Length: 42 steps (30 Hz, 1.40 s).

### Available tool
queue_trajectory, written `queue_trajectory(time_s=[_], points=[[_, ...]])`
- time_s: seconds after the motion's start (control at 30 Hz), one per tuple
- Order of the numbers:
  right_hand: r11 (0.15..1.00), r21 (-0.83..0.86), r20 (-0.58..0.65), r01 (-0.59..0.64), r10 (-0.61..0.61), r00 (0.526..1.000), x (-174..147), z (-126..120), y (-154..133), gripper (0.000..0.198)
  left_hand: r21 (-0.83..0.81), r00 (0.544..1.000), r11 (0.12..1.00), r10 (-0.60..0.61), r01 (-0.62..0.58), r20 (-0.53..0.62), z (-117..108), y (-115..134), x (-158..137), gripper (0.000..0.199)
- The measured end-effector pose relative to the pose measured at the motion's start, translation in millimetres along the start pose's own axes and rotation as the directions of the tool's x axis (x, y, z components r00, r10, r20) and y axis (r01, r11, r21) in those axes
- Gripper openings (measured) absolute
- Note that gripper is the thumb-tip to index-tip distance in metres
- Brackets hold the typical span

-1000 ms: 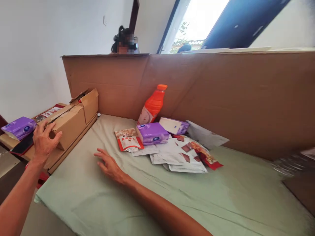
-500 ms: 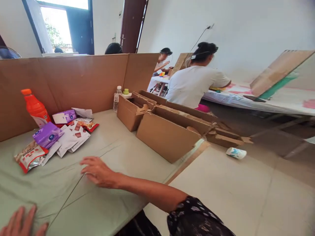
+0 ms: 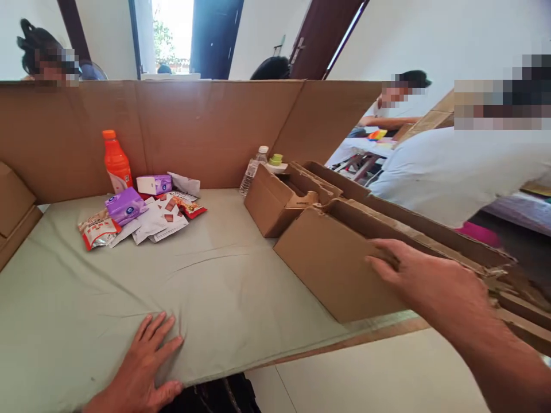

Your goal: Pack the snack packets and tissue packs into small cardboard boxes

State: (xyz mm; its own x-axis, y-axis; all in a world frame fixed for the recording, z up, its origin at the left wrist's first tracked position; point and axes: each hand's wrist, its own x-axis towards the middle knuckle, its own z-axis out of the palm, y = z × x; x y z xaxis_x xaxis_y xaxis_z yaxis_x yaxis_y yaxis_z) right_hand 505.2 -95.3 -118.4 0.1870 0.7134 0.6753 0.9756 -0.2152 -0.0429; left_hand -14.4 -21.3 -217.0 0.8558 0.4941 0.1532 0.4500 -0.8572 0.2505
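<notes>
My left hand (image 3: 150, 355) lies flat on the pale green cloth (image 3: 215, 292) near the table's front edge, fingers spread and holding nothing. At the right, my right hand (image 3: 413, 272) is at a cardboard box (image 3: 318, 258) with an open top. Its thumb and index finger are apart at the box's near side, close to the rim; its other fingers are partly hidden. Farther back lie purple tissue packs (image 3: 125, 205), white packets (image 3: 148, 221) and red-and-white snack bags (image 3: 99, 230). An orange drink bottle (image 3: 116, 163) stands behind them.
A smaller cardboard box (image 3: 271, 198) stands behind the larger one, beside a clear bottle (image 3: 252, 172) and a green-lidded container (image 3: 276, 159). A cardboard screen (image 3: 215, 132) borders the table's back. Another person in a white shirt (image 3: 439, 169) sits at the right.
My right hand has moved from the cloth rightward to the large box. My left hand now shows whole, flat on the cloth. The view has turned left, and the straight line across the cloth is gone.
</notes>
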Motion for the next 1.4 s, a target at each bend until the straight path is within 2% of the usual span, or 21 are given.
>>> queue_trajectory(time_s=[0.03, 0.1, 0.2, 0.27, 0.37, 0.43, 0.5, 0.57, 0.63, 0.73, 0.9, 1.0, 1.07, 1.13, 1.23, 1.3, 1.4], points=[[1.000, 0.027, 0.011, -0.001, 0.000, 1.000, 0, 0, -2, 0.039, -0.035, 0.999, 0.999, -0.032, 0.033, 0.028, -2, -1, -2, 0.066], [0.999, 0.041, 0.001, 0.023, -0.023, 1.000, 5, -2, -23, 0.040, -0.094, 0.993, 0.990, -0.105, 0.109, 0.049, -10, -4, -5, 0.066], [0.953, 0.209, -0.051, 0.222, -0.216, 0.975, 18, -16, -86, 0.028, -0.175, 0.976, 0.962, -0.217, 0.210, -0.022, -30, -10, -7, 0.067], [0.871, 0.329, -0.080, 0.365, -0.359, 0.930, 27, -26, -136, 0.018, -0.220, 0.949, 0.944, -0.280, 0.245, -0.142, -47, -12, -5, 0.071], [0.701, 0.501, -0.125, 0.508, -0.522, 0.844, 34, -30, -209, 0.012, -0.263, 0.856, 0.930, -0.345, 0.256, -0.385, -71, -13, -2, 0.078], [0.576, 0.591, -0.161, 0.565, -0.602, 0.782, 32, -27, -248, 0.014, -0.307, 0.786, 0.928, -0.348, 0.211, -0.511, -83, -11, -1, 0.079], [0.485, 0.646, -0.178, 0.590, -0.656, 0.734, 27, -24, -276, 0.016, -0.372, 0.728, 0.921, -0.335, 0.119, -0.598, -92, -8, -3, 0.077], [0.440, 0.677, -0.166, 0.590, -0.689, 0.705, 22, -23, -292, 0.016, -0.406, 0.677, 0.913, -0.319, 0.032, -0.663, -97, -5, -4, 0.071], [0.424, 0.698, -0.127, 0.577, -0.720, 0.682, 19, -25, -296, 0.014, -0.374, 0.648, 0.927, -0.285, 0.000, -0.706, -102, -3, -5, 0.057], [0.444, 0.692, -0.055, 0.570, -0.754, 0.654, 22, -35, -291, 0.012, -0.263, 0.649, 0.965, -0.203, 0.004, -0.733, -107, -1, -1, 0.032], [0.561, 0.534, 0.043, 0.633, -0.765, 0.642, 32, -53, -273, 0.029, -0.196, 0.667, 0.981, -0.149, 0.004, -0.730, -109, 0, 4, 0.025], [0.660, 0.423, 0.145, 0.621, -0.726, 0.673, 37, -50, -257, 0.051, -0.209, 0.669, 0.978, -0.159, 0.006, -0.726, -109, -1, 3, 0.026], [0.708, 0.420, 0.192, 0.568, -0.681, 0.707, 38, -42, -246, 0.060, -0.227, 0.677, 0.974, -0.169, 0.004, -0.717, -109, -3, 3, 0.027], [0.731, 0.507, 0.235, 0.457, -0.627, 0.742, 40, -33, -238, 0.062, -0.248, 0.692, 0.969, -0.181, 0.003, -0.699, -110, -7, 4, 0.029], [0.718, 0.679, 0.351, 0.155, -0.502, 0.790, 46, -22, -233, 0.063, -0.268, 0.703, 0.963, -0.196, 0.007, -0.684, -115, -16, 7, 0.030], [0.665, 0.744, 0.410, -0.055, -0.390, 0.824, 54, -14, -230, 0.058, -0.282, 0.699, 0.959, -0.209, 0.011, -0.684, -119, -21, 8, 0.029], [0.511, 0.822, 0.367, -0.251, -0.139, 0.920, 75, 12, -227, 0.042, -0.313, 0.697, 0.950, -0.237, 0.018, -0.677, -121, -23, 9, 0.027]])
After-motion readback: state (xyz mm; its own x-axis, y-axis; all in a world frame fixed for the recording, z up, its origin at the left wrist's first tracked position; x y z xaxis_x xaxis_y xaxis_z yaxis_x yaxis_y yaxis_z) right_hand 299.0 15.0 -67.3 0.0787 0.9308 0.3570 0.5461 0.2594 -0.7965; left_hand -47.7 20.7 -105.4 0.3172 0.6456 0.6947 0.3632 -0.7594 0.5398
